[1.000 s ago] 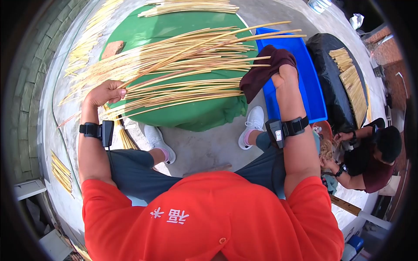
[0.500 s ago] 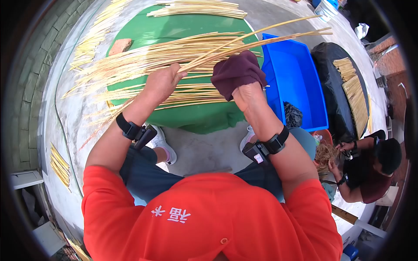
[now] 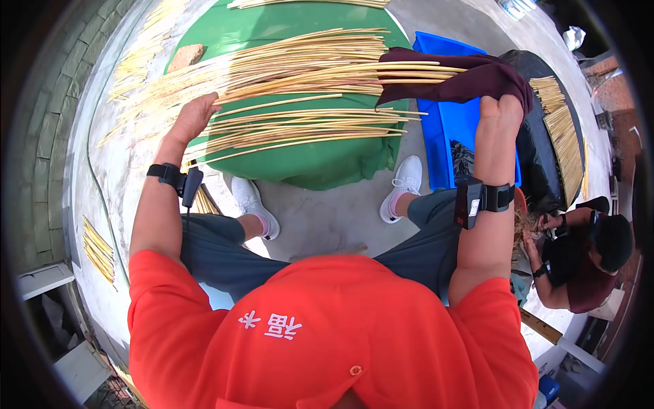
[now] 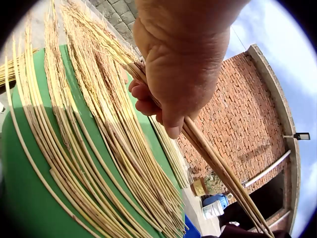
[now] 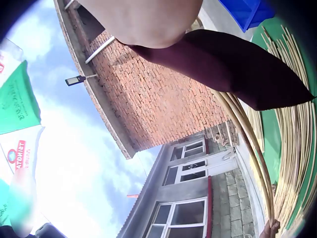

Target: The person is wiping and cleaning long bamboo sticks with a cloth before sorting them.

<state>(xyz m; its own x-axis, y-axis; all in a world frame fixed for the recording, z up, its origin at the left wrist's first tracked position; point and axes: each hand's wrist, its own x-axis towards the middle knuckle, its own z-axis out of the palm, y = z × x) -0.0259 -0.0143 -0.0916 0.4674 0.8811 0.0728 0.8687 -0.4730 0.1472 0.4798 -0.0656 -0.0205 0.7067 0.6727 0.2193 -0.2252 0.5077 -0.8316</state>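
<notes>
My left hand (image 3: 194, 117) grips a few long dry stalks (image 4: 213, 151) near their feathery ends, thumb and curled fingers around them. These stalks stretch to the right, above the rest. My right hand (image 3: 501, 112) holds a dark maroon cloth (image 3: 501, 76), its fingers mostly hidden by the fabric. The cloth trails leftward from the hand, and the stalks' tips overlap it in the head view. Below, many similar stalks (image 3: 306, 136) lie in rows across a round table with a green cover (image 3: 306, 170).
A brick (image 3: 186, 57) sits at the table's left. Right of the table stand a blue tub (image 3: 436, 129) and a black-covered surface (image 3: 545, 170) bearing more stalks. Another person (image 3: 579, 266) works at the far right. Stalks (image 3: 99, 251) also lie on the left floor.
The left hand first swung right and up with the stalks, then back left. The right hand moved left to the stalks, then far right, drawing the cloth out long.
</notes>
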